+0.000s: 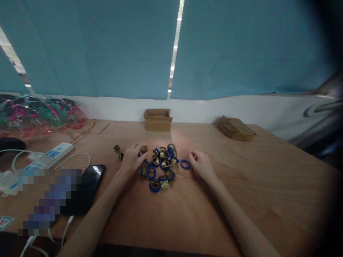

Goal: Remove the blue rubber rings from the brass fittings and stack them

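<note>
Blue-green cloth [107,46] fills the top of the frame, above a pale wall strip [115,109] and the brown wooden tabletop [268,171] I work at. At the upper left lie clear plastic-wrapped goods [40,116] in pink, green and red. Below them, near the left edge, runs a white power strip [63,150] with white cables, and to its lower right a glossy black phone [93,178] rests flat.

Just left of my left hand [144,150] stand two small round brass-coloured fittings [117,149]. That hand, left of centre, is curled with thumb and fingers a little apart, holding a brass-coloured piece [144,148] between them; a bit of blue shows by the fingers.

At the centre of the frame sits a loose heap of brass-coloured round pieces with blue rings [162,155], some tilted, some on their sides. Beyond it, by the wall, stands an open brown cardboard box [158,124].

Right of the heap, a single blue ring [184,164] lies flat, just beside the fingertips of my right hand [190,157]. Those fingers are bent close together; I cannot tell whether they grip anything. Farther right, toward the back, lies a creased brown packet [235,128].
</note>
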A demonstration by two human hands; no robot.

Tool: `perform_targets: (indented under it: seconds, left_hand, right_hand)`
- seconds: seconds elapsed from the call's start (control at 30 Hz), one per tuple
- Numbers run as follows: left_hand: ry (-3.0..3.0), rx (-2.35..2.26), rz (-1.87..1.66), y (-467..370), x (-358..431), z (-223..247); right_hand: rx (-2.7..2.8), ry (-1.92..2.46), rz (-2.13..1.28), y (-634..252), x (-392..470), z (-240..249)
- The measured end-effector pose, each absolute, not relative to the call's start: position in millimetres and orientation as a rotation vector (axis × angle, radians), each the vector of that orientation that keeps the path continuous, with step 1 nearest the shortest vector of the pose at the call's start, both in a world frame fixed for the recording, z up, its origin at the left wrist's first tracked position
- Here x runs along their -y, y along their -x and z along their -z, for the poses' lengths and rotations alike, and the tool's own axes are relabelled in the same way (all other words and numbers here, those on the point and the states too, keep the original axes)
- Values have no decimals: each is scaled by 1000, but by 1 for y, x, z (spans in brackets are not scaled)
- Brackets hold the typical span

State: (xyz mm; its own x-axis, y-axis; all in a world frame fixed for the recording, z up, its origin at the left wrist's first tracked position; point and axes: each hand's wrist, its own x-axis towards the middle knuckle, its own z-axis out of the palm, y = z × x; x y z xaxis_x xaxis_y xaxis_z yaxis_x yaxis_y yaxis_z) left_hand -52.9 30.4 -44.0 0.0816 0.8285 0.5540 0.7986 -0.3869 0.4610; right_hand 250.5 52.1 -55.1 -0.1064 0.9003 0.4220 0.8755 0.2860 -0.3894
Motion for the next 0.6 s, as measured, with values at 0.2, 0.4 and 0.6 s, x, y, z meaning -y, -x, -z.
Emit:
perform_targets:
  seconds: [0.2,0.4,0.6]
  left_hand:
    - [-2336,-1764,-1070,48,-31,50]
    - [-2386,-1660,-1014,51,-32,51]
    - [-2515,-1580,-838,54,-33,56]
  right_hand:
    - [2043,1502,-81,-241,-43,42]
    - [2090,1381,-132,-224,-24,25]
    - [2244,1250,-378,-204,-1,19]
